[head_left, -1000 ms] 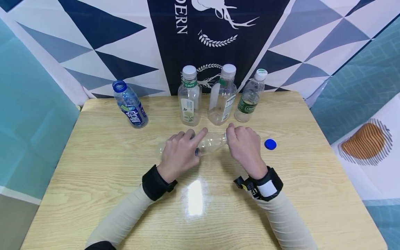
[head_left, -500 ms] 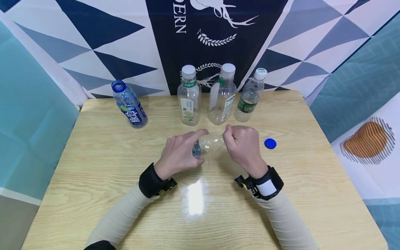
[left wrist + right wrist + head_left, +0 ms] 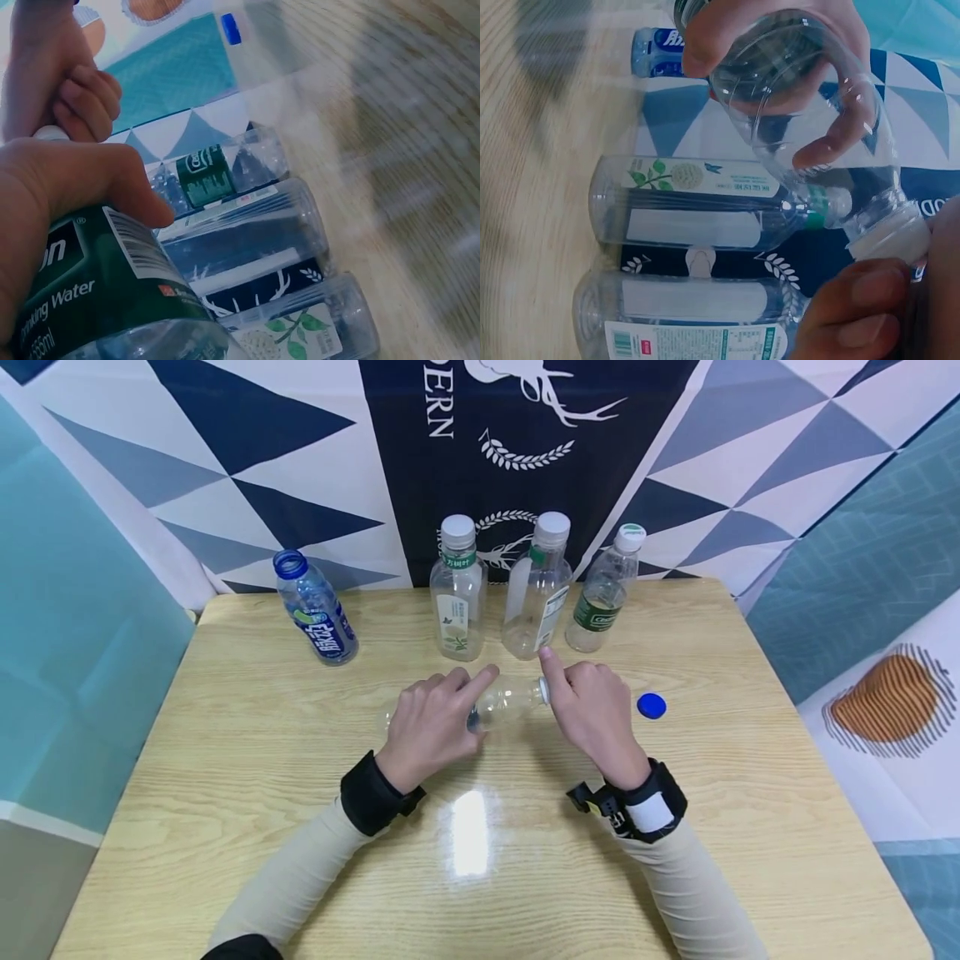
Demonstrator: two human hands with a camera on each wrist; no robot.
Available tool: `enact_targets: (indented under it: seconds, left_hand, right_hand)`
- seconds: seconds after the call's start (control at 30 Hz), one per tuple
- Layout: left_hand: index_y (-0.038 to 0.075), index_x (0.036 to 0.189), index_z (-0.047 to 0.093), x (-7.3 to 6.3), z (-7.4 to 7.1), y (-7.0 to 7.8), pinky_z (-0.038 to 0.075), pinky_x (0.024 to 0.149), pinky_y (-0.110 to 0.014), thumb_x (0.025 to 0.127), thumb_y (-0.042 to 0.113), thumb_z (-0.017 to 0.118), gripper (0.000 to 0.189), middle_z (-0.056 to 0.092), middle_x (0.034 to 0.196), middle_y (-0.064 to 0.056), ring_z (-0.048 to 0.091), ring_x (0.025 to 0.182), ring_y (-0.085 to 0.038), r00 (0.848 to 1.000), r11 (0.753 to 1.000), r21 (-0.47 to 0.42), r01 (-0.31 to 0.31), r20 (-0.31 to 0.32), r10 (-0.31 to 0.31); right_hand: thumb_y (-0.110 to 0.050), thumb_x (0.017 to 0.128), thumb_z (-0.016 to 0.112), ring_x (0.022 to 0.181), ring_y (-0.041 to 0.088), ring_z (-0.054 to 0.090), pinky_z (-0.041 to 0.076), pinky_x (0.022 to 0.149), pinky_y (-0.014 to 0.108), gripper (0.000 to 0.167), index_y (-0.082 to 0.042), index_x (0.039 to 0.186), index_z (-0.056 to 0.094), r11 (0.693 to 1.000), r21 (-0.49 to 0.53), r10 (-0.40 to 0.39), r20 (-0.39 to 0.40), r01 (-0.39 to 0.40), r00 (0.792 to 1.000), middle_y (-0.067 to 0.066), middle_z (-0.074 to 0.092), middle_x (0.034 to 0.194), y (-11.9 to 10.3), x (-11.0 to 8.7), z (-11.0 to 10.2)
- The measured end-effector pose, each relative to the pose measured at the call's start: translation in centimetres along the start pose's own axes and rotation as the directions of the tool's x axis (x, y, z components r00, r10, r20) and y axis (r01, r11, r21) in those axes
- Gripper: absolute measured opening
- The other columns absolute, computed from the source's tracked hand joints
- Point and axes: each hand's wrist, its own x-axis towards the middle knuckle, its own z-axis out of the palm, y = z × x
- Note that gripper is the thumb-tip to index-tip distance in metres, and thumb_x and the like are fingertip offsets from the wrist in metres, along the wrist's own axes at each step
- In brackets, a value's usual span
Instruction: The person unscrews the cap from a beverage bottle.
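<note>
My left hand [image 3: 431,720] grips a clear plastic water bottle [image 3: 510,702], held sideways with its neck pointing right. The green label [image 3: 97,292] of this bottle shows in the left wrist view, with the thumb lying across its upper part. At the neck, my right hand [image 3: 596,718] holds the white bottle cap [image 3: 889,238] between thumb and curled fingers. The cap sits on the neck. To the right of that hand, a loose blue cap [image 3: 652,706] lies flat on the table.
Behind the hands stand two clear square bottles [image 3: 459,610] [image 3: 536,610] with white caps and a smaller green-labelled bottle [image 3: 597,602]. A blue-tinted bottle [image 3: 317,610] without a cap stands at the back left. Patterned cloth [image 3: 300,468] hangs behind the wooden table [image 3: 247,760].
My right hand turned over the cap, hiding it, then turned back with its thumb extended, so the cap shows again. The left fingers spread around the bottle, then closed back round it.
</note>
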Motion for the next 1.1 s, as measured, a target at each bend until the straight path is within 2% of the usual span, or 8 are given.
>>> enact_targets:
  seconds: [0.17,0.33,0.5,0.6,0.67,0.87,0.97,1.1]
  left_hand:
    - [0.022,0.132,0.060,0.0,0.1,0.0,0.036,0.038,-0.028,0.066,0.020,0.077,0.068,0.066,0.080,0.000,0.052,0.054,-0.016,1.000,1.000,0.008,0.005,-0.018,-0.005]
    - [0.023,0.136,0.059,0.2,-0.2,0.0,0.035,0.040,-0.025,0.066,0.030,0.086,0.075,0.062,0.077,0.004,0.048,0.052,-0.011,0.996,0.990,-0.135,0.050,0.083,-0.039]
    - [0.028,0.138,0.058,0.4,-0.4,-0.3,0.037,0.045,-0.025,0.067,0.034,0.086,0.077,0.067,0.086,0.008,0.051,0.058,-0.011,0.972,0.948,-0.287,0.139,0.225,-0.074]
    - [0.028,0.137,0.058,0.4,-0.5,-0.3,0.039,0.046,-0.025,0.067,0.035,0.087,0.076,0.070,0.090,0.007,0.053,0.060,-0.011,0.964,0.935,-0.319,0.154,0.255,-0.072]
    - [0.028,0.137,0.058,0.4,-0.5,-0.2,0.039,0.046,-0.025,0.066,0.035,0.087,0.077,0.069,0.089,0.007,0.052,0.059,-0.011,0.968,0.943,-0.302,0.142,0.242,-0.068]
    - [0.023,0.135,0.060,0.1,-0.3,0.1,0.038,0.041,-0.027,0.068,0.027,0.085,0.072,0.067,0.082,0.000,0.052,0.054,-0.013,0.997,0.994,-0.104,0.032,0.077,-0.024]
    - [0.021,0.133,0.061,0.0,-0.3,0.3,0.039,0.040,-0.028,0.068,0.021,0.080,0.068,0.068,0.084,-0.002,0.054,0.055,-0.015,1.000,1.000,-0.023,0.007,0.014,-0.007]
    - [0.021,0.132,0.062,0.0,-0.2,0.4,0.039,0.040,-0.028,0.067,0.018,0.079,0.067,0.069,0.084,-0.003,0.055,0.055,-0.016,1.000,1.000,-0.006,0.012,-0.002,-0.012]
  right_hand:
    - [-0.054,0.108,0.030,0.044,0.023,0.039,0.030,0.046,0.035,0.072,-0.016,0.047,0.034,0.999,0.037,-0.016,-0.016,0.017,1.000,-0.002,0.033,0.046,0.1,0.0,0.2]
    - [-0.041,0.108,0.037,0.040,0.018,0.032,0.025,0.045,0.033,0.068,-0.017,0.045,0.032,0.987,0.055,-0.145,-0.086,0.150,0.986,-0.006,0.028,0.043,0.4,0.0,0.3]
    - [-0.031,0.106,0.040,0.040,0.010,0.026,0.018,0.044,0.029,0.061,-0.018,0.047,0.034,0.916,-0.034,-0.400,-0.165,0.400,0.902,-0.008,0.028,0.044,0.9,0.2,0.1]
    - [-0.030,0.105,0.039,0.040,0.008,0.025,0.017,0.044,0.028,0.058,-0.018,0.048,0.035,0.878,-0.084,-0.478,-0.195,0.471,0.856,-0.007,0.029,0.045,1.1,0.3,0.1]
    - [-0.032,0.106,0.037,0.040,0.010,0.026,0.018,0.043,0.029,0.060,-0.018,0.048,0.034,0.889,-0.097,-0.457,-0.202,0.447,0.866,-0.006,0.029,0.045,1.0,0.3,0.1]
    - [-0.053,0.110,0.025,0.042,0.023,0.039,0.026,0.041,0.035,0.073,-0.017,0.047,0.031,0.992,-0.058,-0.121,-0.119,0.115,0.986,-0.003,0.028,0.047,0.3,-0.1,0.2]
    - [-0.062,0.107,0.020,0.045,0.027,0.044,0.029,0.042,0.037,0.076,-0.017,0.048,0.032,0.999,-0.044,0.010,-0.066,-0.013,0.998,-0.001,0.030,0.049,0.1,-0.2,0.2]
    - [-0.061,0.107,0.023,0.045,0.026,0.042,0.029,0.042,0.036,0.075,-0.017,0.048,0.032,0.999,-0.029,0.020,-0.052,-0.021,0.998,-0.002,0.031,0.048,0.1,-0.1,0.2]
